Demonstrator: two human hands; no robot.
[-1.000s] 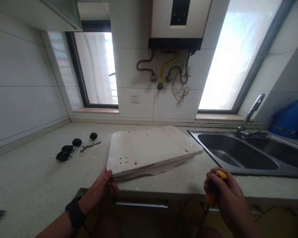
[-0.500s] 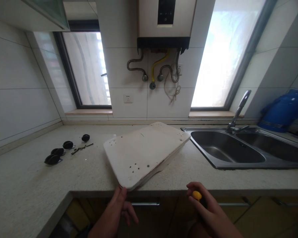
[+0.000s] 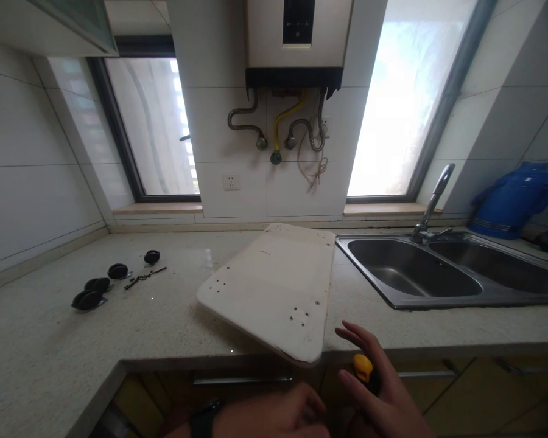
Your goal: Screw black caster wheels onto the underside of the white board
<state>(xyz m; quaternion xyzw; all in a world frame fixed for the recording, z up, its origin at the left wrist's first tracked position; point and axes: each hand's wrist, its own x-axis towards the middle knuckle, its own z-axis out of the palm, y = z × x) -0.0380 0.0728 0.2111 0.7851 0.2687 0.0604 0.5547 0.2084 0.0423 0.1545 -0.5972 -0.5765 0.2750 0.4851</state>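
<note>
A white rounded-corner board (image 3: 274,277) lies at an angle on the countertop, its near right corner over the front edge. Small holes mark its corners. My left hand (image 3: 287,410) is low in front of the counter, just below that corner and apart from it. Its fingers look bent but are smeared by motion. My right hand (image 3: 383,380), index finger and thumb spread, holds what looks like a screwdriver (image 3: 362,367) by its yellow-ended handle against the palm; the rest is hidden. Several black caster wheels (image 3: 117,271) sit on the left beside small loose screws (image 3: 145,277).
A steel double sink (image 3: 388,299) with a tap (image 3: 433,204) is set into the counter (image 3: 159,328) on the right. Behind it stands a blue jug-like container (image 3: 511,201). A water heater (image 3: 296,55) with pipes hangs on the tiled wall. Drawer handles (image 3: 242,381) are below the counter edge.
The board has turned on the counter, its near corner swinging right. My left hand has left that corner and moved right and down. My right hand's fingers have spread wider. The view has shifted slightly.
</note>
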